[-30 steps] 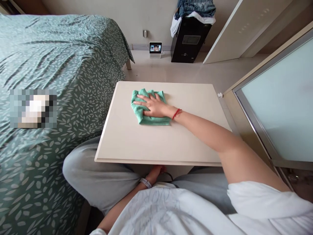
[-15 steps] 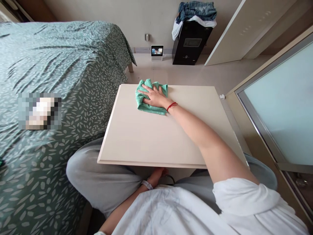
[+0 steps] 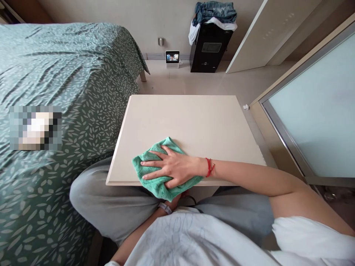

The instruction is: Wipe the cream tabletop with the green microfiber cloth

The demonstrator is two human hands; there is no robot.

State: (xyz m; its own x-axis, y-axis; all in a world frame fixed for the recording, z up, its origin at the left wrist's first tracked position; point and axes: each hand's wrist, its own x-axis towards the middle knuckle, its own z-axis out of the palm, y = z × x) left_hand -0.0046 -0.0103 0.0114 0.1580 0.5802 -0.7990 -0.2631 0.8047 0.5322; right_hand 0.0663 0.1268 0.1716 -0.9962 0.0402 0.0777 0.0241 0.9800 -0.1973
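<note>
My right hand point(image 3: 175, 167) lies flat with its fingers spread on a green cloth point(image 3: 158, 187), pressing it against the tabletop. A red string bracelet circles that wrist. The cloth lies at the front left of a cream-coloured table point(image 3: 183, 118), and part of it hangs over the near edge. Below that edge, close to my lap, is my left hand point(image 3: 175, 202); a pale watch band is on its wrist. The cloth and the tabletop cover most of its fingers, so what they do is hidden.
On the left stands a bed point(image 3: 91, 85) with a leaf-patterned green cover, bearing a blurred object point(image 3: 37, 129). A small screen point(image 3: 172, 59) and a black cabinet point(image 3: 210, 51) topped with jeans point(image 3: 215, 13) are by the wall. A glass-panelled door point(image 3: 313, 111) is at right.
My right hand has drawn the green cloth from the table's far edge toward me and slightly left, to the near edge. The left hand stays below the table. The view has shifted slightly.
</note>
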